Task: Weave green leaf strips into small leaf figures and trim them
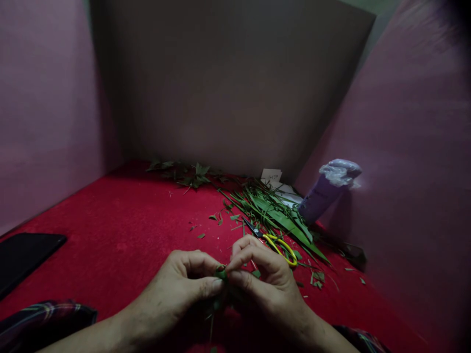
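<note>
Between my two hands is a small rolled green leaf (221,273), low in the middle of the head view. My left hand (180,279) is closed, pinching it between thumb and forefinger. My right hand (263,274) is closed too, its thumb and fingertips pressed against the leaf's right side. A thin strand hangs down below the leaf, and the dark underside there is hard to make out. Just beyond my right hand lie scissors (272,240) with yellow handles and dark blades.
Long green leaves (279,218) lie heaped behind the scissors, with scraps strewn on the red cloth (128,220). A purple container (320,196) topped with clear plastic leans at right, near white cards (271,175). Lobed leaves (198,175) lie at the back. A black flat object (29,255) is at left.
</note>
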Available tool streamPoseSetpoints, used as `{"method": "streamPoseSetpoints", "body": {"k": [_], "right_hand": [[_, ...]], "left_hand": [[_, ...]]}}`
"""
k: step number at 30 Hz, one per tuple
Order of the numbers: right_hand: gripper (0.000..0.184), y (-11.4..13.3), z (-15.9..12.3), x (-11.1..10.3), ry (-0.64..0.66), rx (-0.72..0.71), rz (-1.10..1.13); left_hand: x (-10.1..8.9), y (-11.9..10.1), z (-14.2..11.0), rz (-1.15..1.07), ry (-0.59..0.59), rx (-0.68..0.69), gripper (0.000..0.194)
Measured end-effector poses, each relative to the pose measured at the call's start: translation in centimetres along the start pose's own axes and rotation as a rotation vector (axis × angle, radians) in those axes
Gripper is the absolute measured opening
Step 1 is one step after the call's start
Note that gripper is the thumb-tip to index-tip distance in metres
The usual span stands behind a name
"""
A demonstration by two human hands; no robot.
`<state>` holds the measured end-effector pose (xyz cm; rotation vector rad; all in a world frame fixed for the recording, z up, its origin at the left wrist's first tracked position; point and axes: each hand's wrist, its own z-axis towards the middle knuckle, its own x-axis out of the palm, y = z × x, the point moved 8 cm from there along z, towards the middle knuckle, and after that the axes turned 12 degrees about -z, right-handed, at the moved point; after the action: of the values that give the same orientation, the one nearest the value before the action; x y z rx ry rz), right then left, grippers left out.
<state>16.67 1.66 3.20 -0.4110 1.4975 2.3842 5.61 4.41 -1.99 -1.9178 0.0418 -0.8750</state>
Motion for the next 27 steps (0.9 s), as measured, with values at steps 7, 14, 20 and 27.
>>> {"method": "streamPoseSetpoints", "body": {"k": [7,14,20,27], "right_hand": [[0.007,-0.28,0.40,-0.14,-0.017,0.024,0.076],[0.007,-0.52,0.13,-0.22,-0.010,0.045,0.096],[0.006,-0.49,0.19,-0.17,0.009,0.054,0.085],[0.004,-0.55,0.07,-0.06,0.016,0.050,0.090]], "left_hand": [[0.15,0.01,0.04,-0.023,0.017,-0.040,0.018],[-0.02,-0.02,0.10,-0.031,0.038,-0.013,0.017],[-0.12,-0.03,0.19,0.004,0.017,-0.031,0.017],[-0.22,-0.51,0.25,0.018,0.016,-0.006,0.016]]}}
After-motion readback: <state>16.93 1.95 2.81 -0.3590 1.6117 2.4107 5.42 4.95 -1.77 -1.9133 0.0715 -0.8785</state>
